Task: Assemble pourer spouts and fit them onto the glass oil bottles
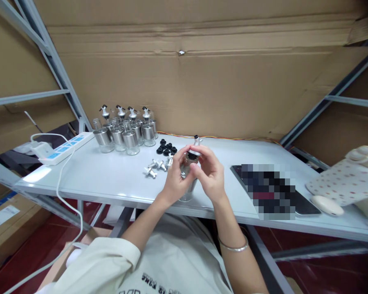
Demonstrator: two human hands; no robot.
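Near the table's front edge, a glass bottle [187, 197] with a metal sleeve stands upright. A silver-and-black pour spout [196, 141] sits at its neck. From the left, my left hand [180, 171] is closed around the spout's base, fingertips at its rim. My right hand [212, 172] closes on the same spout from the other side, its thumb meeting the left one in front of the neck. The hands cover most of the bottle's upper part. Loose silver spout tops [155, 167] and several black stoppers [166, 148] lie to the left.
Several sleeved glass bottles [130, 141] stand at the back left, some with spouts fitted. Further left lies a white power strip [68, 148] with a cable. A tablet-like device [303, 204], a white mouse [327, 205] and a dotted container [334, 179] are on the right.
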